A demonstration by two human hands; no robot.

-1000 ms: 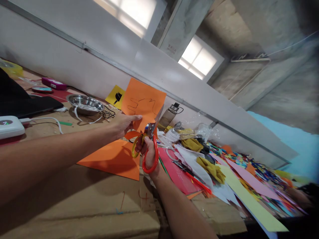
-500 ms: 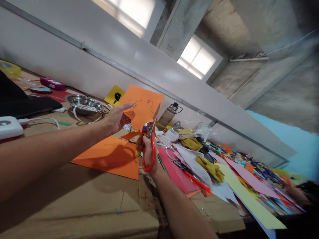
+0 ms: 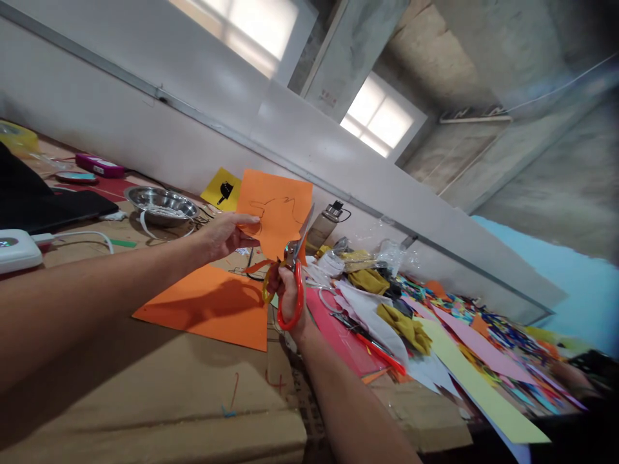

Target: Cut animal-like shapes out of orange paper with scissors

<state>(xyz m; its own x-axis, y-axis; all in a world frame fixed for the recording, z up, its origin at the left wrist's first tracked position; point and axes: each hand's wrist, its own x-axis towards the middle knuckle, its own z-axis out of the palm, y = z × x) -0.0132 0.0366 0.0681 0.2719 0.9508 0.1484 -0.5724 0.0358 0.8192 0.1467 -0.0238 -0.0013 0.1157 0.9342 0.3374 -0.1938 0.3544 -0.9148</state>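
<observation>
My left hand (image 3: 229, 233) pinches the left edge of an orange sheet of paper (image 3: 278, 196), thumb in front, fingers behind. A dark outline is drawn on the sheet, which stands upright above the table. In my right hand (image 3: 286, 290) is a pair of scissors (image 3: 298, 283) with red and yellow handles. Its blades point up at the lower right edge of the sheet. A partly cut strip hangs beneath the sheet, near the scissors. Under my hands, a second orange sheet (image 3: 207, 312) lies flat on the cardboard (image 3: 159, 386).
A metal bowl (image 3: 162, 205) and a yellow card with a black shape (image 3: 221, 188) stand at the back. Behind the scissors is a bottle (image 3: 325, 224). Red-handled scissors (image 3: 380, 353), cloth pieces and paper scraps cover the right side. A white device (image 3: 19, 250) with a cable lies left.
The held sheet has turned and straightened, so its drawn outline shows more fully. My left hand has dropped slightly with it. The scissors remain at the sheet's lower edge.
</observation>
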